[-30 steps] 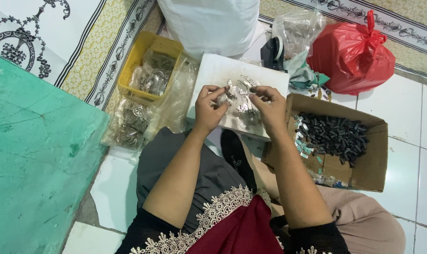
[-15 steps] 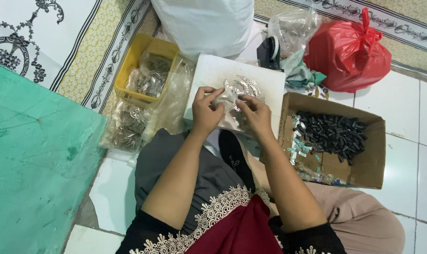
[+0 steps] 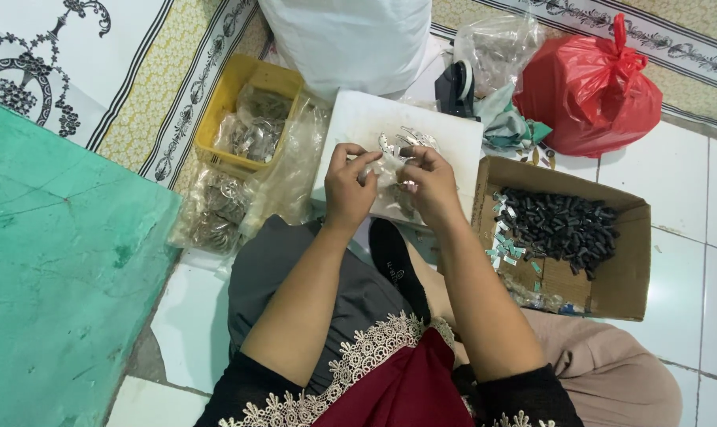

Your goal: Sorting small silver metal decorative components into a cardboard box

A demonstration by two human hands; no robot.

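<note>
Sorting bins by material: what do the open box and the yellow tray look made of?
The open box looks like plain brown cardboard: matte, with folded flaps. The yellow tray seems to be rigid moulded plastic, smooth and faintly glossy, though it is partly hidden by clear bags.

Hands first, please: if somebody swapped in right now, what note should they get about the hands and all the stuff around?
Left hand and right hand: both pinch a small clear bag with shiny metal pieces, held over the white board.
Yellow tray with filled bags lies left; more filled bags lie on the floor beside it.
Cardboard box of dark pieces lies right.
Whether the bag is sealed cannot be told.
</note>
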